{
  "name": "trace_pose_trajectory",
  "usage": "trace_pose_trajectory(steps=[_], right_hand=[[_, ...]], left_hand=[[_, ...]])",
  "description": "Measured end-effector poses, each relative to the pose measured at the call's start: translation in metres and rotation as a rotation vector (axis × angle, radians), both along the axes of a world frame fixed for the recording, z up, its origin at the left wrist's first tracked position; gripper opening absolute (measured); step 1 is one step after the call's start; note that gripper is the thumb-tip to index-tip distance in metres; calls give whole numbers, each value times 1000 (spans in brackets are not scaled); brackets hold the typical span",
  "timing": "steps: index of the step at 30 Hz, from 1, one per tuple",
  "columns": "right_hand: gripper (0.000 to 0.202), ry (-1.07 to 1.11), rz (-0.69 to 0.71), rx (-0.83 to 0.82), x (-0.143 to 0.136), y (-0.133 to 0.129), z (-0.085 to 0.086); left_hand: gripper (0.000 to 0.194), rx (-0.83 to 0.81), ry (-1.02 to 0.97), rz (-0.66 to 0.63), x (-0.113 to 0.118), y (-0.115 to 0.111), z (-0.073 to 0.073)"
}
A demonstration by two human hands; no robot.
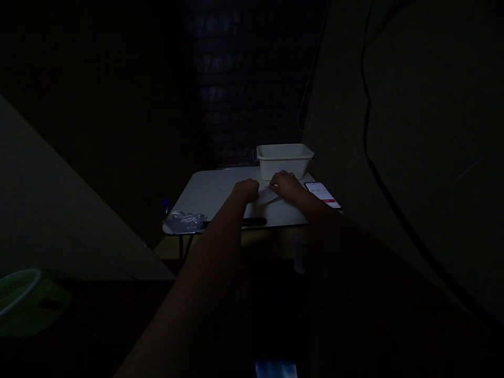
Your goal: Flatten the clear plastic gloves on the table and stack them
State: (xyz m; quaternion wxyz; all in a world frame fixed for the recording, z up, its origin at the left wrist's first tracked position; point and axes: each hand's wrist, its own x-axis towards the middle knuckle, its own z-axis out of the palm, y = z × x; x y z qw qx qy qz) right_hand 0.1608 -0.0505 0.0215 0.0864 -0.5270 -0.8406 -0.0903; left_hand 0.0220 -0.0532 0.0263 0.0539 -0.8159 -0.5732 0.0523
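Dim light over a smooth white tabletop point(214, 189) with rounded corners and a dark edge, between walls sunk mostly in shadow. At the back right corner, a pale tub point(285, 167), apparently plastic, rectangular, with a thick rim and sides tapering toward the base. Just above the tabletop, in front of the tub, a small piece of thin translucent film point(266, 197), soft and whitish, between the two hands. Right hand point(286, 185) bent at the wrist, thumb and forefinger pinched together on the film's upper right end, other fingers folded loosely. Left hand point(247, 190) curled into a fist, back toward the camera, right up against the film's left side; fingertips hidden, so cannot tell how firmly, if at all, gripping it. At the front left corner, crumpled clear plastic point(185, 221), glossy and full of creases. Along the front edge, partly behind the left forearm, a long black shape point(254, 222) with a rounded end, too dark to identify. Near the right forearm, a flat phone point(323, 195) with a lit white screen and a red bar.
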Motion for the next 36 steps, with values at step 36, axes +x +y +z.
trace_pose_trajectory(steps=[36], right_hand=[[24, -13, 28, 36, -17, -2, 0]], left_hand=[[25, 128, -86, -44, -5, -1, -2]])
